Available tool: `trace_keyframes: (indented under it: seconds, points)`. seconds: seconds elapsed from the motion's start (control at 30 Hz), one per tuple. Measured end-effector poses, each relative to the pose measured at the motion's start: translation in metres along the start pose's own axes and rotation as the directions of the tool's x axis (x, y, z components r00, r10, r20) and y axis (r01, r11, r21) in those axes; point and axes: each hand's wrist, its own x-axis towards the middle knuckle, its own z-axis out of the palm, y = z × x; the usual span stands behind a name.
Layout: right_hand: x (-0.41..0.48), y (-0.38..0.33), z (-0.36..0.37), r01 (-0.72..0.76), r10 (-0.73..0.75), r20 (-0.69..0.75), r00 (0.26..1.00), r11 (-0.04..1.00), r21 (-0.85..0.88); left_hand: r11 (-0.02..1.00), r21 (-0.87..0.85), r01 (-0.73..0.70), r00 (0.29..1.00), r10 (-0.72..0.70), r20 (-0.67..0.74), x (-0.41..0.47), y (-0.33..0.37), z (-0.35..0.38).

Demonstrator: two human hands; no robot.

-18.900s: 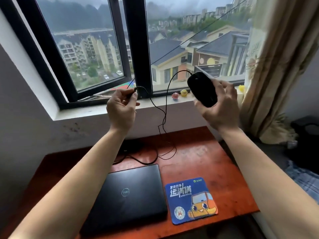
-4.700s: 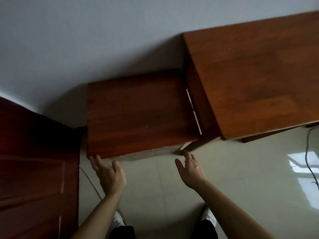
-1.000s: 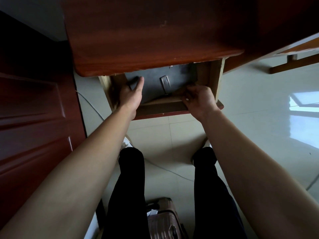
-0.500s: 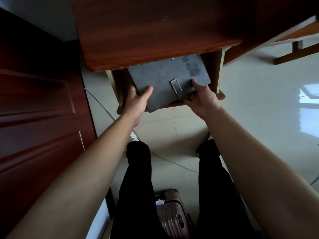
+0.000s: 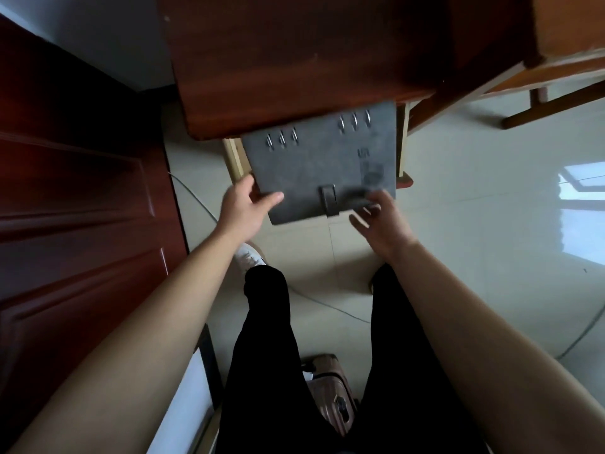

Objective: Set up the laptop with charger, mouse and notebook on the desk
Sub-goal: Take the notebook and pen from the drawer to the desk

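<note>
The left hand (image 5: 244,209) is pinching the near left corner of the grey notebook (image 5: 322,165), thumb on the cover and fingers underneath, while the right hand (image 5: 381,221) is spread loosely at the near right edge, its fingertips blurred, so I cannot tell whether it is actually gripping or only touching. The notebook is sitting mostly out of the open drawer (image 5: 402,149) of the small wooden cabinet (image 5: 294,60), its far edge with the metal binder rings (image 5: 355,118) just under the cabinet top. The strap clasp (image 5: 329,199) is facing the person.

To do this step well, the right hand is probably needing to close firmly on its edge before the lift, since a one-corner pinch is likely to let the cover sag or twist. Drawing it out level and toward the body should be keeping the rings from catching on the cabinet top. Keeping the clasp shut would be stopping pages from fanning on the way to the worktop, which is out of view here
</note>
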Motion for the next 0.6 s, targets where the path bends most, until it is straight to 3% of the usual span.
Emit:
trace_keyframes:
  seconds: [0.1,0.17,0.33,0.43,0.53,0.6]
  points:
    - [0.007,-0.032,0.026,0.155,-0.142,0.081,0.987,0.969,-0.194,0.995,0.02,-0.102,0.98,0.104,-0.17,0.018,0.024,-0.016]
    - [0.012,-0.056,0.047,0.256,-0.225,0.148,0.963,0.939,-0.232,0.988,0.055,-0.143,0.963,0.152,-0.221,0.035,0.041,-0.027]
    - [0.018,-0.085,0.088,0.386,-0.426,-0.019,0.905,0.837,-0.387,0.984,0.114,-0.138,0.933,0.168,-0.32,0.077,0.073,-0.045]
    - [0.009,-0.078,0.094,0.379,-0.459,-0.078,0.885,0.809,-0.449,0.951,0.291,-0.103,0.95,0.181,-0.255,0.076,0.078,-0.038]
    - [0.008,-0.06,0.085,0.328,-0.424,-0.073,0.903,0.789,-0.519,0.905,0.384,-0.184,0.949,0.265,-0.169,0.056,0.061,-0.025]
    - [0.013,-0.05,0.077,0.266,-0.385,-0.029,0.922,0.686,-0.677,0.85,0.472,-0.232,0.926,0.342,-0.162,0.043,0.039,-0.018]
